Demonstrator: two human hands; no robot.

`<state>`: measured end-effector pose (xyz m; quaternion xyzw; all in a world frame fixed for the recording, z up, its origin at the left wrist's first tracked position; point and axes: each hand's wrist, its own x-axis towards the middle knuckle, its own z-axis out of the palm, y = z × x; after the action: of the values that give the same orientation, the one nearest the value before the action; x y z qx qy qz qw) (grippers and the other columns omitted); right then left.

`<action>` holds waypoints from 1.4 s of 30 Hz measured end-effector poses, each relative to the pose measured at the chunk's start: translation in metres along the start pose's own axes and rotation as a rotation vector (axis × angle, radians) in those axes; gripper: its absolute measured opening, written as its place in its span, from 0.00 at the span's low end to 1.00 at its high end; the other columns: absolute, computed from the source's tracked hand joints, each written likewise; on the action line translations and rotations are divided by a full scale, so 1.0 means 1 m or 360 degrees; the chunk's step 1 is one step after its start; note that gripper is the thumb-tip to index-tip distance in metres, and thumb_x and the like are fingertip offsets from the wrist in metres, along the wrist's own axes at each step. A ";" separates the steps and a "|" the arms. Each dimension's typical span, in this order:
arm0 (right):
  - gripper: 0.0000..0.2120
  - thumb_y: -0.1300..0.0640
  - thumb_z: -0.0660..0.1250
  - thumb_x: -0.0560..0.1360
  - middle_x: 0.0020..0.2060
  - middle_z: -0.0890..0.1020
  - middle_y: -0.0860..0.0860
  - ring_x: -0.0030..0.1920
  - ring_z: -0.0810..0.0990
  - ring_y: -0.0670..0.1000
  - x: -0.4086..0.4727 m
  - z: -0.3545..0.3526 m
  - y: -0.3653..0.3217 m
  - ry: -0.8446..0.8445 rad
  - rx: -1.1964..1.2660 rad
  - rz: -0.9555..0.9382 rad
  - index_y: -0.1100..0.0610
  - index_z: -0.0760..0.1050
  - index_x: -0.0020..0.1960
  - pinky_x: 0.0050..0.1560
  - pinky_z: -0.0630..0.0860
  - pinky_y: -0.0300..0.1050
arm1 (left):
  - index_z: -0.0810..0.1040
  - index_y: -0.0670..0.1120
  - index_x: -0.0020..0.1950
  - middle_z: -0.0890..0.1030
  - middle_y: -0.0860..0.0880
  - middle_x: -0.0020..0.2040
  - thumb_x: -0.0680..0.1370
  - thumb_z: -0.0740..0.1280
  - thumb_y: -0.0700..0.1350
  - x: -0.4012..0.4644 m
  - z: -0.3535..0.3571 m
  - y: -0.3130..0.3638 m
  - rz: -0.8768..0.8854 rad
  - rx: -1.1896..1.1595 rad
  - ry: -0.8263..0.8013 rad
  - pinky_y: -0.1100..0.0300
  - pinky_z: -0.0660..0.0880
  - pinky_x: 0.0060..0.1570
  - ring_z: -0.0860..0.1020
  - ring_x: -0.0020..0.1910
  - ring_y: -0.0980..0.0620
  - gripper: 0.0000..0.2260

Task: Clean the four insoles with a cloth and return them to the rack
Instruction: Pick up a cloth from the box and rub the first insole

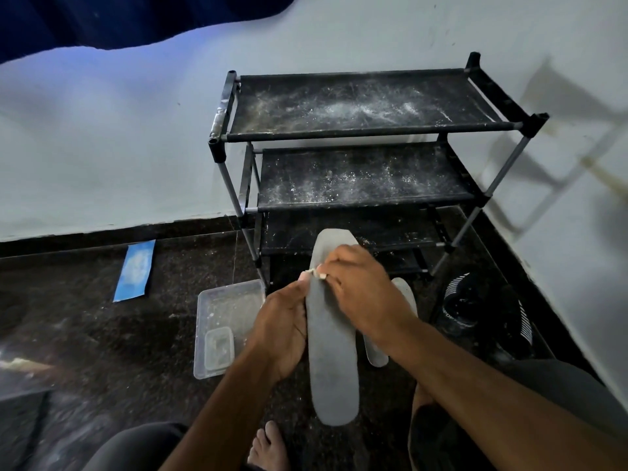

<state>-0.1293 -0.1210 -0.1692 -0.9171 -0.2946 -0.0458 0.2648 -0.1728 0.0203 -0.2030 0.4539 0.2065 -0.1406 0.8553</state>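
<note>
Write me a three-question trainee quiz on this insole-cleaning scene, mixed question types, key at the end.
1. True or false: the left hand holds the grey insole by its edge.
2. What does the right hand pinch against it? A) brush B) small white cloth C) sponge
3. Fill in: a second insole lies on the floor in front of the black ____.

Key: 1 true; 2 B; 3 rack.
</note>
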 end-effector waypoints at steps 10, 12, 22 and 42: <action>0.08 0.63 0.70 0.75 0.46 0.81 0.48 0.48 0.77 0.45 0.004 -0.010 0.015 0.0057 0.0317 0.0078 0.57 0.84 0.52 0.52 0.75 0.38 | 0.78 0.36 0.66 0.83 0.36 0.60 0.85 0.58 0.47 0.001 -0.006 0.006 0.0109 -0.0108 0.0121 0.51 0.84 0.48 0.84 0.53 0.43 0.18; 0.08 0.63 0.70 0.75 0.47 0.80 0.49 0.48 0.77 0.46 0.005 -0.008 0.021 0.0056 0.0196 0.0137 0.57 0.84 0.53 0.54 0.76 0.42 | 0.79 0.38 0.64 0.84 0.37 0.59 0.86 0.57 0.47 0.001 -0.005 0.005 0.0109 -0.0084 0.0110 0.51 0.84 0.47 0.85 0.52 0.44 0.17; 0.07 0.63 0.69 0.76 0.46 0.78 0.47 0.48 0.74 0.44 0.001 -0.002 0.009 0.0024 0.0211 0.0070 0.58 0.83 0.53 0.52 0.73 0.38 | 0.78 0.38 0.66 0.83 0.36 0.60 0.86 0.58 0.49 0.004 -0.010 0.004 0.0133 -0.0171 0.0123 0.49 0.83 0.46 0.84 0.53 0.42 0.18; 0.08 0.63 0.74 0.72 0.45 0.83 0.48 0.43 0.80 0.42 0.000 -0.008 0.013 0.0022 0.0422 0.0184 0.56 0.85 0.50 0.48 0.76 0.32 | 0.81 0.40 0.64 0.83 0.37 0.59 0.84 0.60 0.49 0.004 -0.007 -0.002 0.0369 0.0436 -0.0046 0.48 0.81 0.51 0.82 0.57 0.39 0.16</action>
<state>-0.1211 -0.1337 -0.1686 -0.8891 -0.2430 0.0026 0.3879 -0.1716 0.0248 -0.2102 0.5848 0.1193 -0.0744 0.7989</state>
